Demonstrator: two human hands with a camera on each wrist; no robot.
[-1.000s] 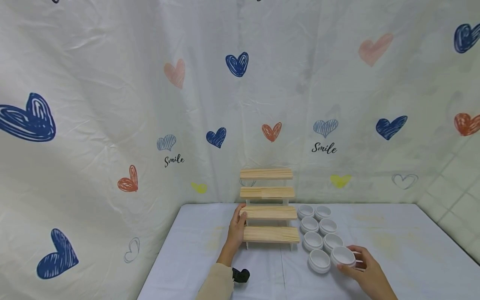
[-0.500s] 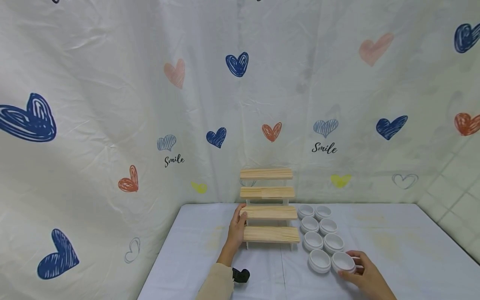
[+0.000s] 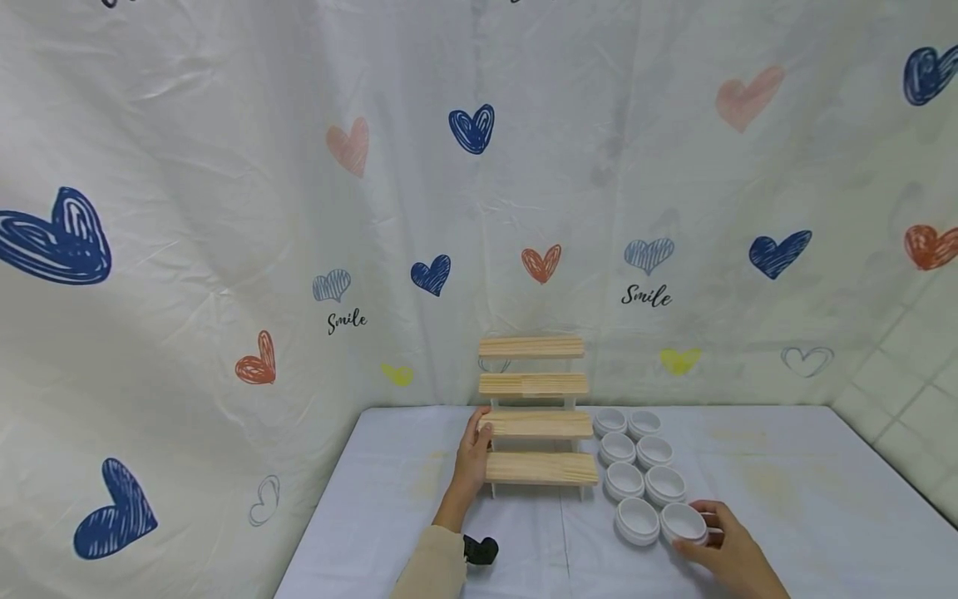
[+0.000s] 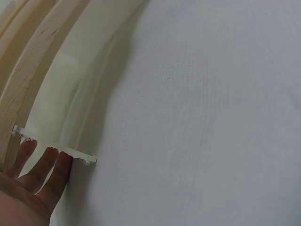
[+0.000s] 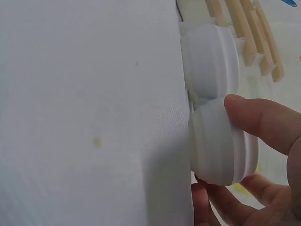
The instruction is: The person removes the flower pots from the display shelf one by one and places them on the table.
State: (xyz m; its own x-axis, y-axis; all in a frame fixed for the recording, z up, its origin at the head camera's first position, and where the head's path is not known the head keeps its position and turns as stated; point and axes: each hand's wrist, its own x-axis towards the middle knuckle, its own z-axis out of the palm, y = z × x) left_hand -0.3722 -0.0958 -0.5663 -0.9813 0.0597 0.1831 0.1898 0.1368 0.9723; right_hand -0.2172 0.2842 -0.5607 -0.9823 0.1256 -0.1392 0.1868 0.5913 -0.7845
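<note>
A four-step display stand (image 3: 540,469) with pale wooden boards and white supports stands against the back curtain. My left hand (image 3: 471,459) grips its left side, thumb on the end of the second board up. In the left wrist view, fingers (image 4: 55,176) reach to the white support beneath a board. My right hand (image 3: 737,551) holds a small round white bowl (image 3: 683,522) at the front right of a double row of bowls. Seen from the right wrist, the thumb lies on one side of this bowl (image 5: 214,146) and fingers on the other; it sits on the tabletop beside another bowl (image 5: 209,61).
The other white bowls (image 3: 638,520) stand in two columns just right of the stand. A white cloth (image 3: 816,499) covers the table. A heart-print curtain (image 3: 419,191) hangs behind. A black object (image 3: 481,550) shows at the left wrist.
My right hand has lowered the bowl and drawn it slightly toward the front, level with the bowl beside it. The left hand stays put on the stand.
</note>
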